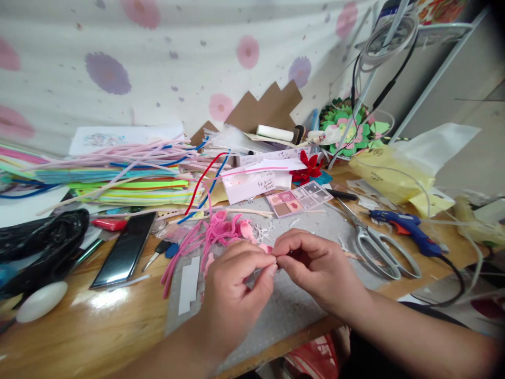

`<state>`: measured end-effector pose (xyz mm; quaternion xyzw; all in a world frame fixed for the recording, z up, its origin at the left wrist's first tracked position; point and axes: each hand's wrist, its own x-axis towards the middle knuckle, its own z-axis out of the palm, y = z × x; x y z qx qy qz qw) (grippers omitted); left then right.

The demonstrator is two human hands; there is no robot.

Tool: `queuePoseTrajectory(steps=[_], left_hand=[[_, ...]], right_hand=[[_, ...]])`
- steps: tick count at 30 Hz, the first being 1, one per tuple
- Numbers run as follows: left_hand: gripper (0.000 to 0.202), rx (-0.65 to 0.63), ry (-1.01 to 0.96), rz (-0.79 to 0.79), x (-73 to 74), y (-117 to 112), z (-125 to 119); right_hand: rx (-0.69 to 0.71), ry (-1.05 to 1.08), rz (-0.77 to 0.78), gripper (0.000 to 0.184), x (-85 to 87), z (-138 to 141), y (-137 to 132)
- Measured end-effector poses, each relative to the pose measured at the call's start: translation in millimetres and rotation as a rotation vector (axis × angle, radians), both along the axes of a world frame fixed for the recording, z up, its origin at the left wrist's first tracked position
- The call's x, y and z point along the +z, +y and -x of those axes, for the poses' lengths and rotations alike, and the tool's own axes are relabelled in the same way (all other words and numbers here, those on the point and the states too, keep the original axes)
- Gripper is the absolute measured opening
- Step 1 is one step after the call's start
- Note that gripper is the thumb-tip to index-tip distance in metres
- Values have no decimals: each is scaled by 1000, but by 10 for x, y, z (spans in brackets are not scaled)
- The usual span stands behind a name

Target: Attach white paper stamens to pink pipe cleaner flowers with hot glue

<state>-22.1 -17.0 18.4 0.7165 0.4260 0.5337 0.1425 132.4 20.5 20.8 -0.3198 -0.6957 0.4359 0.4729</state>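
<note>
Head view: the thumb and forefinger of the left hand (236, 287) meet those of the right hand (311, 263) above the near part of a grey mat (276, 316). Each grip is pinched closed, fingertip against thumb, and the two pinches touch or nearly touch; whatever sits between them is too small and too covered by the fingers to make out. Just beyond the fingertips lie pale pink pieces (247, 230) and a tangle of thin white threads (263, 231), with a heap of bright pink fuzzy strands (223, 230) beside them, some trailing toward the left hand. Left of that hand, white paper strips (189, 287) lie flat on the mat.

Farther back, a card with pink and grey panels (287, 203) rests near a white box (246, 188) and a red flower (307, 167). To the right, large scissors (365, 229) lie near a blue glue gun (412, 230), and a yellow bag (389, 171) slumps behind. To the left, a dark phone (125, 250) lies on the wooden surface (118, 337), near a black plastic bag (43, 242). Bundles of coloured strands (138, 192) are piled behind the phone, before a flower-patterned cloth (169, 79).
</note>
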Motion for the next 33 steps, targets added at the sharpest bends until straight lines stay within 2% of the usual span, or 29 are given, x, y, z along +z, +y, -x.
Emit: queuePoseTrajectory(steps=[7,13,17,21,28,33], left_hand=[[16,10,-15,1,6,0,-11],[13,-56,-198,286,1,22,19],[14,-73,-235,360,12,36,20],[14,-62,-213,306,12,42,1],[14,-51,-95,136,40,-3,4],[14,-97,-113,225,45,-12,8]], right_hand=[[-19,27,32,8,-8,10,-4],[239,242,259,11,-91,-70,46],[288,271,324,8,-87,-76,68],[240,197,274,3,-34,-56,73],[174,77,59,4,0,-72,61],[164,38,-28,4,20,-101,92]])
